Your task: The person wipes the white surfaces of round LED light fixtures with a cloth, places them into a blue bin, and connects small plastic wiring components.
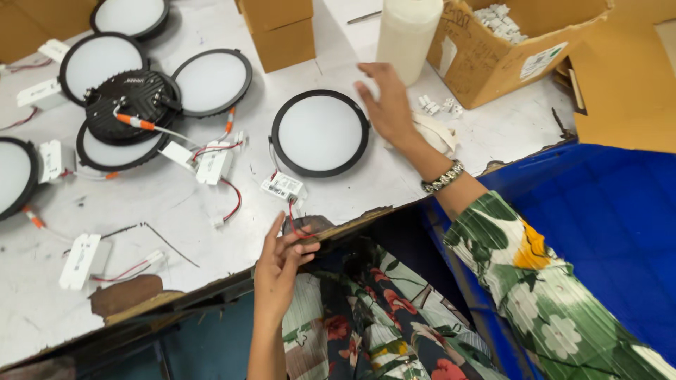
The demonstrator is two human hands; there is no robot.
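Here, head view — we look down on a worn white worktable (436, 176) with chipped front edge. Our left hand (278, 264) sits at that edge, fingers half curled and pinched together on the thin red wires (294, 224) that run up to a small white driver box (283, 187). The box lies flat on the table, just below a round LED panel light (320, 132) with black rim and white diffuser face up; the light rests near the table's middle, untouched by either hand.

Our right hand (384, 105) is stretched out flat just right of that light, fingers spread apart and holding nothing, palm over a crumpled pale cloth (436, 134). A beaded metal bracelet (443, 177) circles the wrist; the sleeve is green floral.

Beyond the right hand stands a tall white plastic container (407, 28), and beside it an open cardboard box (493, 49) with small white connectors inside; a few of the same connectors (438, 104) lie loose on the table near the fingers.

To the left — a cluster of more round panel lights (211, 81), one turned over showing its black ribbed back (134, 105), with driver boxes and red wiring scattered between them. A blue plastic crate (605, 225) sits low at right, off the table.
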